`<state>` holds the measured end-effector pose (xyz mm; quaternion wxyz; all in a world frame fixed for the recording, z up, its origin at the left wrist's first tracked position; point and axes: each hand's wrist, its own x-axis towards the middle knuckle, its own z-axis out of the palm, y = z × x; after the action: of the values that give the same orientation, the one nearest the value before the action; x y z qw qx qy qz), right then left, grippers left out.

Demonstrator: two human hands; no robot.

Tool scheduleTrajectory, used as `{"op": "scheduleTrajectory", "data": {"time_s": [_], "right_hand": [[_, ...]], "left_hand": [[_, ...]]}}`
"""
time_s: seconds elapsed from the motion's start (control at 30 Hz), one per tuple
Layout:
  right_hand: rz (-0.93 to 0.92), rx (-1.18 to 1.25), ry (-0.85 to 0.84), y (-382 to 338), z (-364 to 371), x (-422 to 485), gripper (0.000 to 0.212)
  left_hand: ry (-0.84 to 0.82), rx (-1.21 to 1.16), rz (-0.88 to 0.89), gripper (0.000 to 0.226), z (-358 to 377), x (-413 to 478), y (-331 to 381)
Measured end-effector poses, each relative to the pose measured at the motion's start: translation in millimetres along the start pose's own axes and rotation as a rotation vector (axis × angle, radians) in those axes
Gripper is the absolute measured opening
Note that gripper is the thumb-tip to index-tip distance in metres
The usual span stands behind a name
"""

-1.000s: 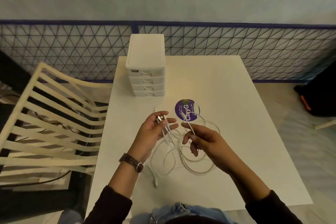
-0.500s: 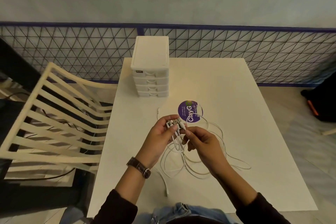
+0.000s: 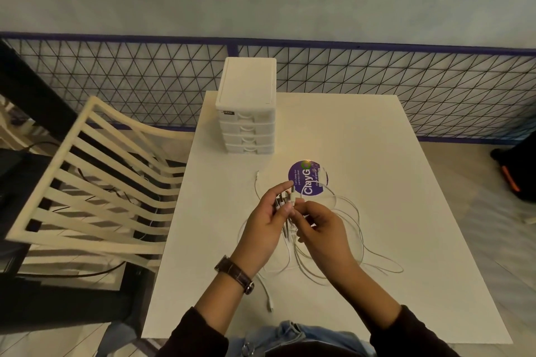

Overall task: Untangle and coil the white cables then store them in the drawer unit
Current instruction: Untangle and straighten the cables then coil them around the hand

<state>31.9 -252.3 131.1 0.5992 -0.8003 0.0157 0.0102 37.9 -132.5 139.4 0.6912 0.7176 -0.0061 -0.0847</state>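
Note:
A tangle of thin white cables (image 3: 352,236) lies in loose loops on the white table (image 3: 377,153), under and to the right of my hands. My left hand (image 3: 265,223) pinches a bunch of cable plug ends, held upright above the table. Touching it from the right, my right hand (image 3: 320,230) has its fingertips on those same plugs and cords. One loose plug end (image 3: 269,306) trails toward the near table edge. The white drawer unit (image 3: 246,107), with several shut drawers, stands at the table's far left.
A round purple sticker (image 3: 307,181) lies on the table just beyond my hands. A cream slatted chair (image 3: 95,182) stands to the left of the table. A wire mesh fence (image 3: 406,78) runs behind. A dark bag (image 3: 519,171) sits on the floor at right.
My right hand has moved left and up to meet my left hand at the plug ends. The cable loops have spread out farther to the right on the table.

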Motion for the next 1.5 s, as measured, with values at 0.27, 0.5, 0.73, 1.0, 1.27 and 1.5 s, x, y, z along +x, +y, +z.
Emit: {"op": "scheduleTrajectory", "data": {"time_s": [0.27, 0.5, 0.73, 1.0, 1.27, 1.5], "right_hand": [[0.015, 0.019, -0.086, -1.8, -2.2, 0.0, 0.017], [0.091, -0.074, -0.126, 1.3, -2.6, -0.1, 0.016], [0.082, -0.204, -0.325, 4.8, 4.3, 11.3, 0.016], [0.080, -0.232, -0.631, 29.3, 28.1, 22.8, 0.034], [-0.115, -0.433, -0.580, 31.2, 38.1, 42.5, 0.025], [-0.308, -0.655, -0.418, 26.7, 31.2, 65.6, 0.027]], "left_hand": [[0.016, -0.014, -0.030, 0.037, -8.0, 1.7, -0.4], [0.040, -0.093, -0.089, 0.027, -4.4, -0.6, -12.6], [0.188, -0.258, -0.102, 0.025, -12.3, 4.7, -7.4], [0.397, -0.583, -0.187, 0.021, -62.0, 8.2, -6.2], [0.575, -0.650, -0.109, 0.019, -99.0, 7.2, -2.9], [0.586, -0.722, -0.043, 0.018, -108.2, 21.6, 12.6]]}}
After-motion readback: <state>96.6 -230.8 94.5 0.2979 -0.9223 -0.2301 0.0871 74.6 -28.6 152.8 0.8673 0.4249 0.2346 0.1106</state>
